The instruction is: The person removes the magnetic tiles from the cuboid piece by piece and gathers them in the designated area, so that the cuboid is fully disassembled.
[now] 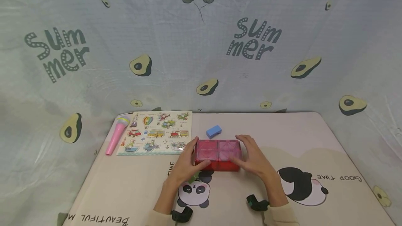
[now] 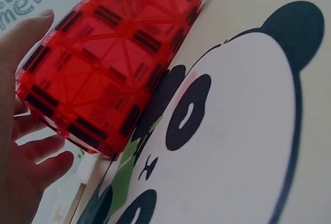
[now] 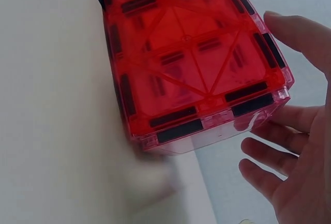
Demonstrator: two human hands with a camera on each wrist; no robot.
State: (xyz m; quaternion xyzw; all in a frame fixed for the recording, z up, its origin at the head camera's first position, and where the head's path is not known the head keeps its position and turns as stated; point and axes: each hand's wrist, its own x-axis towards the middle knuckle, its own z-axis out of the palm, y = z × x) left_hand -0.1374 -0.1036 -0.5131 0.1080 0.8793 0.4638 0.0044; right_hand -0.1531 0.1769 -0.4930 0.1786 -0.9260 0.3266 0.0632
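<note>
A box built of see-through magnetic tiles, red on the near face and pink on top, stands on the table in the head view. Dark magnet strips line its tile edges in both wrist views. My left hand grips its left end, thumb over the near top edge and fingers along the side. At the opposite end my right hand holds it the same way, its thumb at the upper edge and fingertips against the end tile. Just behind the box lies a small blue block.
A vehicle puzzle board lies at the back left, with a pink toy microphone along its left side. The table has a printed cover with a panda and a dog. A patterned cloth hangs behind the back edge.
</note>
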